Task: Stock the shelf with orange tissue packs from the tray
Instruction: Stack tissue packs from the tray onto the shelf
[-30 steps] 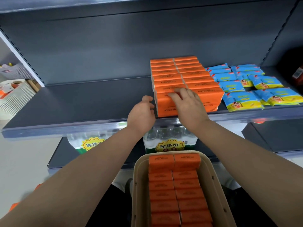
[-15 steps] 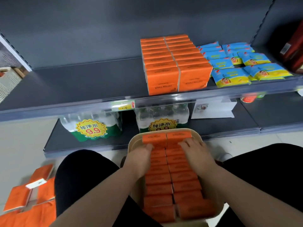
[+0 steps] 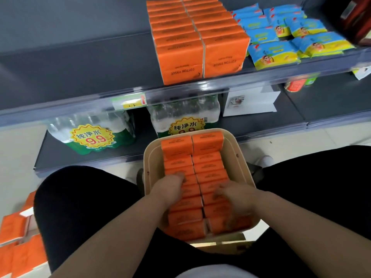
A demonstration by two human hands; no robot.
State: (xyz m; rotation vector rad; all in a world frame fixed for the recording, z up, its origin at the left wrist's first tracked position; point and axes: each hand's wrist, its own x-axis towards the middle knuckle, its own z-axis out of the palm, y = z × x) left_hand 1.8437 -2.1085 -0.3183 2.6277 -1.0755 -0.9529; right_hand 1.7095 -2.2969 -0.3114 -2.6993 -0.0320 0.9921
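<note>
Both hands are down in the tray point(image 3: 239, 157), wedged between black-clad knees point(image 3: 80, 197): the left hand point(image 3: 170, 189) curls round the left row of orange tissue packs point(image 3: 206, 141), and the right hand point(image 3: 234, 199), blurred, curls over the right row. Just beyond the tray stand bottled water packs point(image 3: 180, 117). Above the tray, a stocked orange stack point(image 3: 200, 47) fills the shelf point(image 3: 80, 63) front, with blue-yellow packets point(image 3: 275, 51) up and right.

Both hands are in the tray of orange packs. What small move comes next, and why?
Probably squeeze a block of packs between the left hand and right hand and lift it from the tray: both rest on the rows, and the shelf has bare space beside its stack.
</note>
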